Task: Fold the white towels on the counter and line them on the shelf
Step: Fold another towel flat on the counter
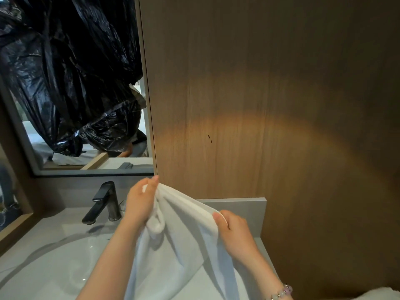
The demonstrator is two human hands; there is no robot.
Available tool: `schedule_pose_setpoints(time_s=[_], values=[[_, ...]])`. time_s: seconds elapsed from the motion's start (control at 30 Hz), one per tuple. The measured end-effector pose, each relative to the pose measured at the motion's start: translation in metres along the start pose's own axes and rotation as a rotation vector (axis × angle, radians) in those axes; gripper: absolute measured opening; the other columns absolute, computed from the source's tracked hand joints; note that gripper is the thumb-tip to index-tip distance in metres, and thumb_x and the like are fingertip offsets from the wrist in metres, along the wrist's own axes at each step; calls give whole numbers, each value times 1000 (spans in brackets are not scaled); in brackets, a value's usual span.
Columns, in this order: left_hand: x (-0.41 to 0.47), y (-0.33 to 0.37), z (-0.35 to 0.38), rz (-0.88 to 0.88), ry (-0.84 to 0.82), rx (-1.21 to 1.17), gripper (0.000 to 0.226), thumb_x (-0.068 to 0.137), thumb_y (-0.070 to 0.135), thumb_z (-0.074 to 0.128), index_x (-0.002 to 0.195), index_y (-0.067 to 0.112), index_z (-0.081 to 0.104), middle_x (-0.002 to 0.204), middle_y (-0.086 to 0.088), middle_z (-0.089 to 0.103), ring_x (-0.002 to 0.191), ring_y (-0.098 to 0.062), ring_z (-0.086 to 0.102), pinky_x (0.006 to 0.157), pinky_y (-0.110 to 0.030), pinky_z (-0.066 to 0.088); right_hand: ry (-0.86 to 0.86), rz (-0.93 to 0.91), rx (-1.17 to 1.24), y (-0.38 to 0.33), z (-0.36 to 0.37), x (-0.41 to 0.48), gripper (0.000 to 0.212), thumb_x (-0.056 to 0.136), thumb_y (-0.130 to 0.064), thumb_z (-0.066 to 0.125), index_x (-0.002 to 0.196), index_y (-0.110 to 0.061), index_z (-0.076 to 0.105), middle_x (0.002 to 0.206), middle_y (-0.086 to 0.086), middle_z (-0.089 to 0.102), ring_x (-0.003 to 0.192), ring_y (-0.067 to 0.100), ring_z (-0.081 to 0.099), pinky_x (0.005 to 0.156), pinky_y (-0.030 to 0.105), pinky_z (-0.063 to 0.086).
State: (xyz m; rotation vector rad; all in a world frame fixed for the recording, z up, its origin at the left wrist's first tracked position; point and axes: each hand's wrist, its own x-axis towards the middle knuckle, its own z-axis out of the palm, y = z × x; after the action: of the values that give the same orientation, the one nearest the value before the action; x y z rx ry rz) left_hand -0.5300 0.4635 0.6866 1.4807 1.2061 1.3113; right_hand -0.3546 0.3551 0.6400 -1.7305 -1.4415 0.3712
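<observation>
A white towel (179, 245) hangs in the air over the right part of the sink (54, 269), held up by its top edge between both hands, in front of the wooden wall panel (259, 105). The left hand (140, 204) is the higher one: its fingers (154, 182) are curled and pinch one end of that edge, with some cloth bunched against the palm and a rolled fold hanging just below the hand. The right hand (234, 232) is lower and nearer the camera; its thumb and fingers pinch the same edge, which runs taut on a slant between the two hands. From there the cloth falls in loose folds between the forearms and out of the bottom of the view, so its lower end is hidden. A beaded bracelet (281, 292) sits on the right wrist. On the grey worktop (65, 219) a dark tap (104, 202) stands behind the basin, with a clear glass (123, 206) just beside it, partly hidden by the left hand. Crumpled black plastic (65, 72) fills most of the mirror (108, 163) above. A bit of white cloth (381, 294) shows at the bottom right corner, too little to tell what it is
</observation>
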Motion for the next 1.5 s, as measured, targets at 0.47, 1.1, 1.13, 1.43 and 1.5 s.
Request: schedule_pose_setpoints(time_s=[0.47, 1.1, 1.13, 1.43, 1.5], values=[[6, -10, -14, -28, -123, 193, 40, 96, 40, 45, 87, 8, 66, 86, -8, 66, 82, -22, 58, 68, -31, 41, 17, -41, 232, 9, -16, 10, 41, 100, -30, 39, 61, -20, 26, 56, -10, 27, 58, 8, 27, 56, 28, 21], [-34, -4, 26, 371, -498, 261, 42, 67, 63, 57, 58, 23, 54, 52, 11, 45, 52, -2, 38, 52, -17, 29, -5, -132, 108, -30, 2, 40, 52, 98, -37, 43, 50, -21, 33, 41, -9, 37, 48, 6, 32, 53, 27, 26], [-35, -3, 26, 333, -519, 209, 40, 75, 55, 61, 55, 21, 50, 50, 12, 42, 50, -1, 36, 50, -16, 28, -7, -132, 114, -29, 1, 39, 52, 99, -35, 43, 50, -21, 29, 39, -10, 36, 46, 6, 30, 51, 24, 23], [-33, -5, 30, 171, -339, -83, 36, 95, 27, 53, 75, -1, 64, 67, -1, 57, 64, -7, 50, 64, -22, 40, 32, -151, 134, -25, 6, 39, 47, 92, -41, 48, 53, -23, 28, 46, -9, 30, 51, 7, 26, 50, 26, 21], [-31, -7, 30, 118, -263, -85, 31, 96, 21, 51, 74, 5, 65, 68, 2, 61, 68, -10, 54, 69, -27, 43, -9, -114, 40, -22, 3, 37, 48, 96, -35, 47, 54, -21, 29, 50, -7, 31, 52, 9, 27, 53, 31, 22]])
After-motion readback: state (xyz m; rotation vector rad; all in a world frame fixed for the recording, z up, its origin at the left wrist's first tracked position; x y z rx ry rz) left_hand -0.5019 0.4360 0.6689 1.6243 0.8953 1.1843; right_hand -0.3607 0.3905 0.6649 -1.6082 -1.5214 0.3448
